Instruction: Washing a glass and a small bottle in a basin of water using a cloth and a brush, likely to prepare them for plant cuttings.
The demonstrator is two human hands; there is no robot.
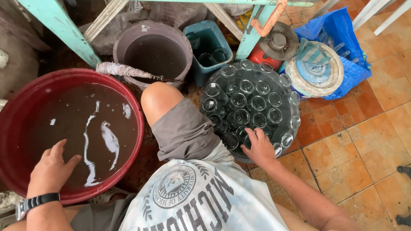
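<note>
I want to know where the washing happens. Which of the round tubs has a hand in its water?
The big red plastic basin: the left hand dips into it. The grey tub is untouched.

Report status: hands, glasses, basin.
Left hand open, fingers in red basin water. Right hand reaching among upturned glasses in round tray. Nothing blocking.

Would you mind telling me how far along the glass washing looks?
Done: many clear glasses stand stacked in the round tray. In hand: right hand rests on them, left hand dips in the red water basin. Left: a few glasses in the teal bin.
</note>
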